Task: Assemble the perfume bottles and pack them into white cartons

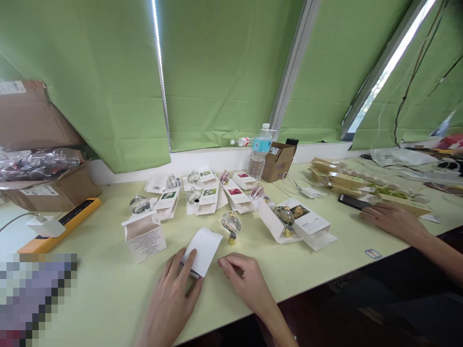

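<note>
My left hand is closed around a small white carton lying on the table, fingers over its top and thumb at its near edge. Just to the right, my right hand rests with its fingers curled in; nothing shows in them. Beyond it lies a clear glass perfume bottle with a gold cap. An opened carton with printed text stands left of the held one. Farther right, another bottle rests by an opened flower-print carton.
Several more bottles and flower-print cartons spread along the back. A water bottle and a brown cardboard box stand behind. An orange power strip lies left. At right, another person's hand touches a dark phone.
</note>
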`<state>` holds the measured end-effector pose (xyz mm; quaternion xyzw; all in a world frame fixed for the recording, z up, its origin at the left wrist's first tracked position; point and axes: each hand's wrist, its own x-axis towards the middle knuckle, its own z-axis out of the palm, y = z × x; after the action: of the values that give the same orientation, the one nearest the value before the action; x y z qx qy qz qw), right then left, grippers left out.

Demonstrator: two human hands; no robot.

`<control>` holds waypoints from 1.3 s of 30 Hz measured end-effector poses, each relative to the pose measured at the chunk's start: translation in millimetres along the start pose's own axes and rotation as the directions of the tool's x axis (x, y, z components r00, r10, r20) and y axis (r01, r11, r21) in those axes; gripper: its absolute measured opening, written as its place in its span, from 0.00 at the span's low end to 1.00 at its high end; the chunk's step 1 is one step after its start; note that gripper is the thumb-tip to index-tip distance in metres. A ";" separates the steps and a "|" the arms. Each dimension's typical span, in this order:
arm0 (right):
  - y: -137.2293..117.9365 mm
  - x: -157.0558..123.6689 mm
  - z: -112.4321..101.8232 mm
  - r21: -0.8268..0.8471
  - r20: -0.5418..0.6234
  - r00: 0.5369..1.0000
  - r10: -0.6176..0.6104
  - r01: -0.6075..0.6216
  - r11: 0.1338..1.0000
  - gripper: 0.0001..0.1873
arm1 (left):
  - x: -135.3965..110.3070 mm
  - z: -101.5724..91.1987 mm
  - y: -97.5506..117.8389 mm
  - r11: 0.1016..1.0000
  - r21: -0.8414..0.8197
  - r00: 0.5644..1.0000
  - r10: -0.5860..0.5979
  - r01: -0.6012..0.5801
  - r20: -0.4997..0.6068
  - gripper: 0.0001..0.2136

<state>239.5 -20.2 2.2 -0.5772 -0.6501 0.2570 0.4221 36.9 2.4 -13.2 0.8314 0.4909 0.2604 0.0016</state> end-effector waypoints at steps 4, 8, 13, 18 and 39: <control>0.3 1.1 0.1 0.006 -0.004 1.000 0.000 0.000 1.000 0.19 | -0.9 2.8 -1.8 0.999 -0.039 1.000 -0.020 0.020 -0.004 0.23; 0.4 0.4 0.4 -0.001 -0.003 1.000 0.000 0.000 1.000 0.18 | -1.1 2.3 -2.0 0.997 -0.056 0.999 -0.049 0.050 0.006 0.25; -1.5 -0.8 0.1 -0.008 -0.011 1.000 -0.010 0.010 1.000 0.18 | -1.7 1.6 -2.3 0.996 -0.063 0.998 -0.060 0.061 0.022 0.25; -4.6 1.7 -1.0 0.033 -0.005 1.000 0.011 -0.011 0.999 0.17 | -1.6 2.7 -2.6 0.995 -0.092 0.999 -0.051 0.049 -0.020 0.23; -4.1 15.3 16.7 0.056 -0.086 0.985 0.150 -0.145 0.988 0.21 | -0.8 -11.2 -3.7 0.869 -0.388 0.952 -0.288 0.306 0.105 0.18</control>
<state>223.5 -3.7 0.9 -0.6242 -0.5792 0.2774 0.4450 28.7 0.8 -4.8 0.7334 0.5491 0.3336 0.2222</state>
